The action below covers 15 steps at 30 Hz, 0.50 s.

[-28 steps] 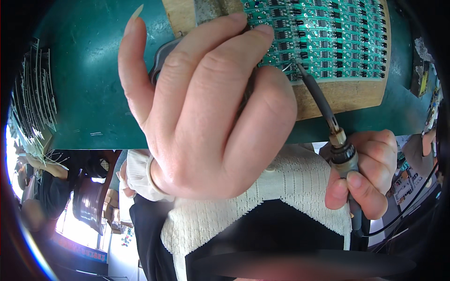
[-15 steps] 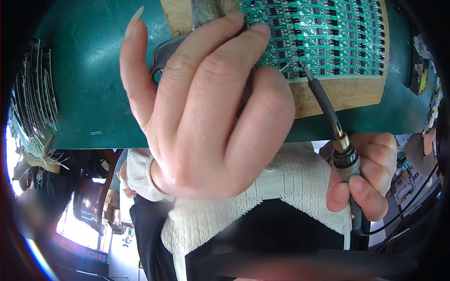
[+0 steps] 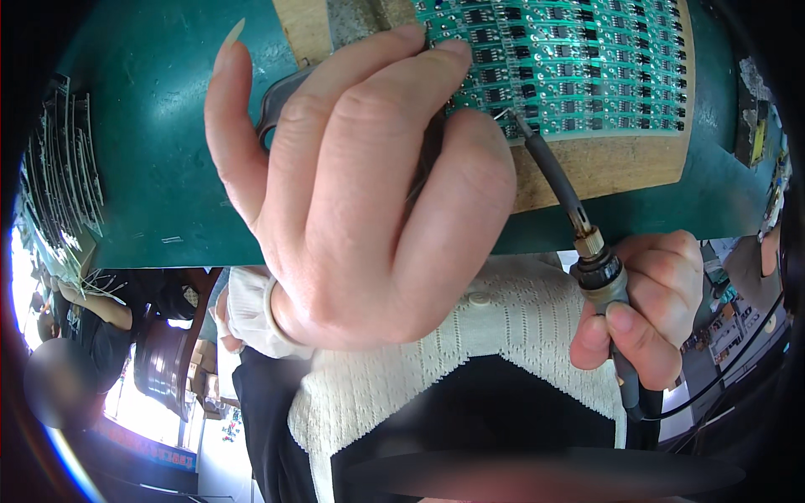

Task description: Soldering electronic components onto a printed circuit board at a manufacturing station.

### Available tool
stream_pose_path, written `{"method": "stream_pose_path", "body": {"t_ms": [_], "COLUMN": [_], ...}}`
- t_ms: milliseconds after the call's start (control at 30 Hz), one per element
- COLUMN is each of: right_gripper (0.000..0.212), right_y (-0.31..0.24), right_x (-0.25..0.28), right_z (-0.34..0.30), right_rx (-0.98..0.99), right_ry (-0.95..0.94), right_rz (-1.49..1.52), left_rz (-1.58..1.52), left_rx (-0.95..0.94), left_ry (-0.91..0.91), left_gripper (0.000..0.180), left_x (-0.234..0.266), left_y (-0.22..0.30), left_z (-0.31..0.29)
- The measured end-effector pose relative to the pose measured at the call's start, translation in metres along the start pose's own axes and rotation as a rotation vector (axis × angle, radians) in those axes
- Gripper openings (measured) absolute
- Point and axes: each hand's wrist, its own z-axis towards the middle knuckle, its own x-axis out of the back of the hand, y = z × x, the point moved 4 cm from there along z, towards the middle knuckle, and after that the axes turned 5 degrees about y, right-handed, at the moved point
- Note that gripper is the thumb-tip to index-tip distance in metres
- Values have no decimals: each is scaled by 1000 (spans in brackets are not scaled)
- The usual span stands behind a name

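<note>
At the far left, a stack of spare boards (image 3: 63, 180) lies on the green table (image 3: 159, 168). The left hand (image 3: 360, 201) comes next, fingers curled together and pressed down near the edge of the green circuit panel (image 3: 579, 63); it seems to pinch a thin tool or wire, but the hand hides it, so what it clamps cannot be told. The panel lies on a wooden block (image 3: 604, 168), likely to raise and steady it. The right hand (image 3: 646, 306) is wrapped tight around the soldering iron (image 3: 587, 243), held like a pen, its tip touching the panel's near edge.
</note>
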Motion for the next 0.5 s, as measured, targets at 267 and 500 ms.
{"method": "stream_pose_path", "body": {"t_ms": [267,500], "right_gripper": [21,20], "right_y": [-2,1], "right_x": [-1,1], "right_z": [0,-2], "right_rx": [-1,49], "right_ry": [-13,20], "right_rz": [10,29], "left_rz": [-43,-55], "left_rx": [-9,-32], "left_ry": [82,90], "left_gripper": [14,15], "left_x": [2,-2], "left_y": [0,-2], "left_z": [-5,-7]}}
